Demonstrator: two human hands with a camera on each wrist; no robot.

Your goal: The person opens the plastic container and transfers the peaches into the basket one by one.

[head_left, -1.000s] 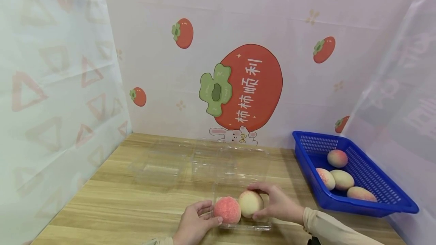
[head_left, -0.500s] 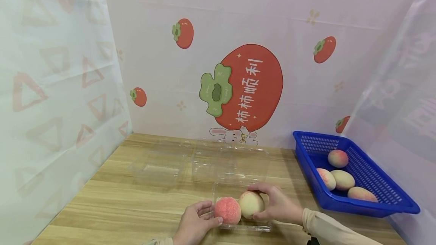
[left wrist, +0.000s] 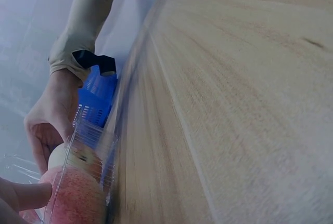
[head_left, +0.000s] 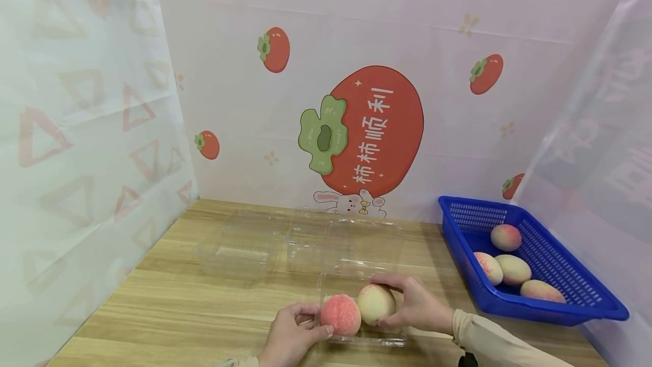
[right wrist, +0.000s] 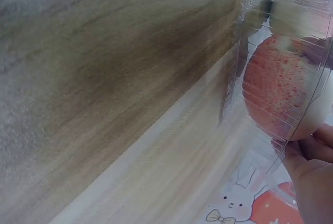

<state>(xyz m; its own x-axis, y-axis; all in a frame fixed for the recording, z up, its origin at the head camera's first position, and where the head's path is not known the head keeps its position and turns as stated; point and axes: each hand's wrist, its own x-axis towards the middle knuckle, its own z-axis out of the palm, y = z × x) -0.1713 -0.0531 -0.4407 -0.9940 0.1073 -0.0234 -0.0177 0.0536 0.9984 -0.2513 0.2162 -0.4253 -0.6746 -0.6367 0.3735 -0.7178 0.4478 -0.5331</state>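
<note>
A clear plastic clamshell box [head_left: 367, 341] lies at the front of the table, lid tipped back. Inside it a pink peach [head_left: 340, 315] sits on the left, touching a pale peach [head_left: 376, 304] on the right. My right hand [head_left: 415, 306] holds the pale peach between thumb and fingers; its red-speckled side [right wrist: 276, 86] shows through the box wall in the right wrist view. My left hand [head_left: 292, 333] grips the box's left edge, its thumb [left wrist: 32, 195] at the rim beside the pink peach. Some of its fingertips are hidden.
A blue plastic basket [head_left: 586, 311] with several peaches stands on the right. Further clear plastic boxes [head_left: 236, 256] stand at the back left and back middle, hard to tell apart. Printed sheets [head_left: 229, 61] wall the table's back and sides.
The pink peach has turned slightly in place, its crease now showing near the top. Both hands stay almost where they were.
</note>
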